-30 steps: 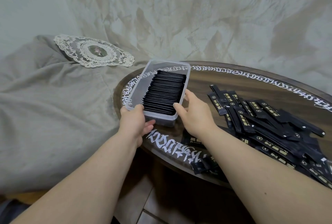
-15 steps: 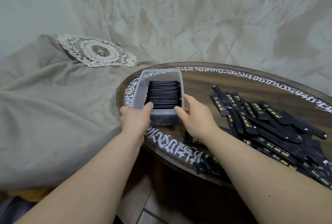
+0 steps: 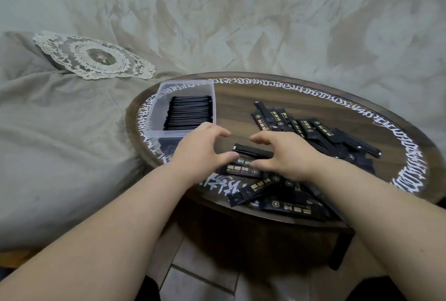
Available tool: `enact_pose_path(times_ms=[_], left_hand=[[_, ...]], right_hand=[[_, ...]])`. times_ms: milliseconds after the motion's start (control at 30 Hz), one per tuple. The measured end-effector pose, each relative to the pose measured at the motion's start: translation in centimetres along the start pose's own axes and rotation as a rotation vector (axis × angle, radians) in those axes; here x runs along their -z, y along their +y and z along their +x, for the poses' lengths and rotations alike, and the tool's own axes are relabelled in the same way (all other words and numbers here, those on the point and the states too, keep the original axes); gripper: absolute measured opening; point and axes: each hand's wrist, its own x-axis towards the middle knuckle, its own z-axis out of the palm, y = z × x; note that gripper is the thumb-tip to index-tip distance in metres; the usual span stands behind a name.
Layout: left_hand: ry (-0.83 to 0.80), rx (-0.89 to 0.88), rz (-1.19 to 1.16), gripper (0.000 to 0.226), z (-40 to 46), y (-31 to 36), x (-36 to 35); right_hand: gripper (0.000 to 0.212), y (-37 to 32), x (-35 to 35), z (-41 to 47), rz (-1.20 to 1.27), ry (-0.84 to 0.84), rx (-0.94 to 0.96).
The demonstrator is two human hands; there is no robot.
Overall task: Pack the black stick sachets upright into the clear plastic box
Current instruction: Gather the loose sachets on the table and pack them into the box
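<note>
The clear plastic box stands on the left part of the round table, with a row of black stick sachets packed upright along its right side. My left hand and my right hand hover face to face in front of the box, fingers spread and loosely curved, holding nothing. Between them lies a loose black sachet, with a few more under the thumbs. A pile of loose sachets covers the table's right half, and others lie at the near edge.
The dark wooden table has white script around its rim. To the left is a beige cloth-covered surface with a lace doily. A mottled wall is behind, and tiled floor shows below the table.
Both hands have let go of the box and moved right and nearer, over the loose sachets at the table's front. The box now stands level and untouched.
</note>
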Motion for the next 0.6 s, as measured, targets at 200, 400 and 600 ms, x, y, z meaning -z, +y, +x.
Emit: enact_pose_path(times_ms=[200,400,600], left_hand=[[-0.300,-0.118,0.056,0.087,-0.5,1.6,-1.4],[-0.408,-0.086,0.164,0.097,-0.6,1.4,-3.1],[-0.309,-0.028,0.176,0.075,0.0,0.9,-3.7]], right_hand=[[0.044,3.2,1.9,-2.6,-0.144,-0.197,-0.066],[0.048,2.7,1.6,-2.2,-0.118,-0.351,-0.048],[0.061,3.1,0.5,-1.6,-0.251,-0.380,-0.018]])
